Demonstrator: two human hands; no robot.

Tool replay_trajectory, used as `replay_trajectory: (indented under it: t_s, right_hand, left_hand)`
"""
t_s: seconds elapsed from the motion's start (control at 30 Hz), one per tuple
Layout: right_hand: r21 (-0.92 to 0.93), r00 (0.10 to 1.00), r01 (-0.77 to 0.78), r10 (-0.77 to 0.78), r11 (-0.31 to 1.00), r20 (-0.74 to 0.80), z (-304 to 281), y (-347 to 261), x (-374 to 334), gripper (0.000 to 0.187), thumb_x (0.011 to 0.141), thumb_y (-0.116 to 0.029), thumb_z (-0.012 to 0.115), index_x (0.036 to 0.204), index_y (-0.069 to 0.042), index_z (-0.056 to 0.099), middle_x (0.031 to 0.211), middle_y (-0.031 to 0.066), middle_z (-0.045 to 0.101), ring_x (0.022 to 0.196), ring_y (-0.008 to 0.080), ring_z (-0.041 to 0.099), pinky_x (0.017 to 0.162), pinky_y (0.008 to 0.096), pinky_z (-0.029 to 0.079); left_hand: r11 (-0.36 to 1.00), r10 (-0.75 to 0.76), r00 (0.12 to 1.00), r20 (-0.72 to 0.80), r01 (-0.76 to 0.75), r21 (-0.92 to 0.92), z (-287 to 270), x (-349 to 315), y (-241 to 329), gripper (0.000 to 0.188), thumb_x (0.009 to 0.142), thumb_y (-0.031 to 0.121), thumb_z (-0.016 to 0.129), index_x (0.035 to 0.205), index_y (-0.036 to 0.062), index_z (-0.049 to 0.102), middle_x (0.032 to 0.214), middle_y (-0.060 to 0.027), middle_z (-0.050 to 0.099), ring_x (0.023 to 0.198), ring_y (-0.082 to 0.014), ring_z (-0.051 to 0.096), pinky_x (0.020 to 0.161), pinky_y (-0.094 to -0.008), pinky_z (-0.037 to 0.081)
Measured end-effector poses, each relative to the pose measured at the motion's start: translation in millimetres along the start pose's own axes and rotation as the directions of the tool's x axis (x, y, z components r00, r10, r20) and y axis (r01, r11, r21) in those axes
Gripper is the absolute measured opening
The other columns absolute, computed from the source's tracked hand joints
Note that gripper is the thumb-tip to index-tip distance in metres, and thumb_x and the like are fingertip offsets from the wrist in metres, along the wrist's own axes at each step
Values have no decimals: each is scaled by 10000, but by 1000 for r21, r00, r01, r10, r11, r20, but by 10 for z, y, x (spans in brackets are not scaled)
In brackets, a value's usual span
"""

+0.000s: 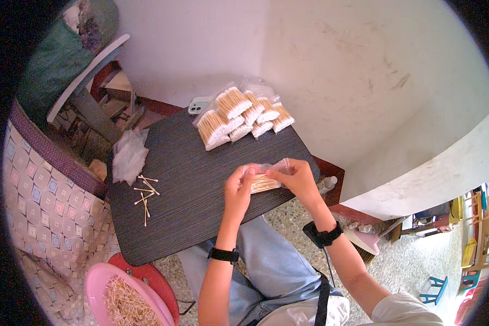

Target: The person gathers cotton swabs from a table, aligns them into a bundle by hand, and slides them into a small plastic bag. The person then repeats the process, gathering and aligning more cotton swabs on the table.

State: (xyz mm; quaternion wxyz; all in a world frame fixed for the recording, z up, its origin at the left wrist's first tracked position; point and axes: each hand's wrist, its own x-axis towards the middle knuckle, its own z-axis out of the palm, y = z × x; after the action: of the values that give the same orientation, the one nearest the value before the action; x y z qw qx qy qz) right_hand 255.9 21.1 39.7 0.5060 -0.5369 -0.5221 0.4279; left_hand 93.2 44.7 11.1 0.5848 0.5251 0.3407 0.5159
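Observation:
Near the right edge of the dark table [182, 168], a clear plastic bag of cotton swabs [264, 183] lies between my two hands. My left hand [238, 183] is closed on the bag's left side, its thumb along the top. With thumb and fingers, my right hand [296, 176] pinches the bag's upper right edge. Beyond them rises a pile of filled swab bags [244, 115]. Several loose cotton swabs [145, 198] are scattered on the left of the table, beside a stack of flat clear bags [129, 156].
A phone [198, 104] lies at the table's far edge by the pile. Down at the left, a pink basin [95, 288] holds many loose swabs, on a red stool [168, 293]. A bottle [327, 185] and a broom [364, 244] are to the right, and a wall [331, 70] stands behind.

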Motion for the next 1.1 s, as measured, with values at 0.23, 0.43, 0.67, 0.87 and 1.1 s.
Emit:
replay_trajectory:
  t_s: [0.23,0.43,0.67,0.87,1.1]
  right_hand:
    - [-135,999,-42,45,990,16,-37,-95,-11,216,741,-201,785,754,-10,683,626,5,617,565,54,515,508,233,404]
    - [-221,998,-28,38,975,41,0,-148,-9,208,743,-192,782,739,-14,673,643,2,620,588,52,525,524,232,417]
    - [-19,1000,25,-25,1000,5,18,-119,10,145,779,-142,744,781,-11,681,702,15,645,639,60,550,577,234,438]
    - [-133,995,71,-61,988,83,18,-200,38,136,767,-125,747,790,-8,680,709,18,651,650,53,554,583,234,443]
    - [-200,997,33,-18,979,75,118,-263,90,118,749,-94,740,802,-5,684,725,47,669,648,68,569,592,250,455]
  left_hand:
    - [992,-48,993,-110,34,-122,26,-14,5,190,922,141,595,1010,-25,623,919,-57,666,844,-94,616,753,-224,473]
    - [998,-4,981,-194,-8,-59,18,-28,11,176,913,155,615,993,-2,609,900,-59,670,796,-82,618,708,-211,472]
    - [989,27,980,-198,-55,-137,64,-40,83,229,938,160,571,1128,46,517,816,-93,689,738,-98,622,667,-223,471]
    - [989,62,955,-289,-96,-108,9,-51,2,233,944,164,563,1139,46,516,796,-79,681,718,-106,627,652,-235,476]
    - [994,44,952,-304,-72,-82,23,-56,10,296,973,178,515,1220,32,439,907,-82,647,829,-116,615,738,-232,459]
